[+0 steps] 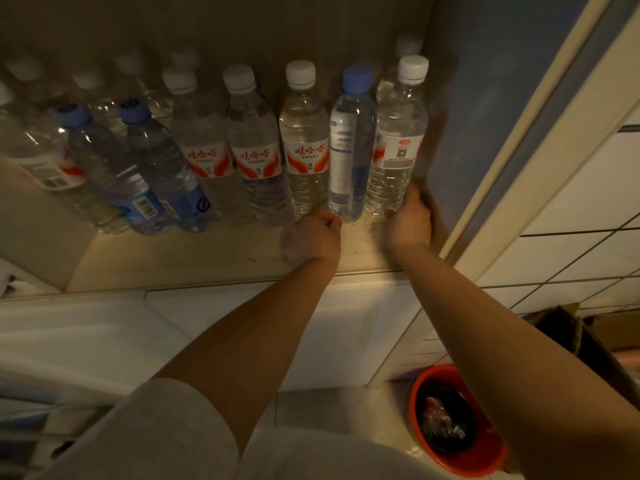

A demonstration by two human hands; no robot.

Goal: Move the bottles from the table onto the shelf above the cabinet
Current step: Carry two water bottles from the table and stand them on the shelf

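Several clear water bottles stand in rows on the wooden shelf (214,258) above the white cabinet. My left hand (313,237) grips the base of a blue-capped bottle (351,143) near the right end of the front row. My right hand (410,220) holds the base of a white-capped bottle (398,133) with a red and white label, at the far right against the side wall. To their left stands a white-capped bottle (304,140) with red lettering, then more like it and two blue-capped ones (104,168).
White cabinet doors (346,323) sit below the shelf. A door frame (512,133) and tiled wall rise at the right. On the floor at the lower right stands a red bin (485,459) lined with a black bag, with a cardboard box (588,337) behind it.
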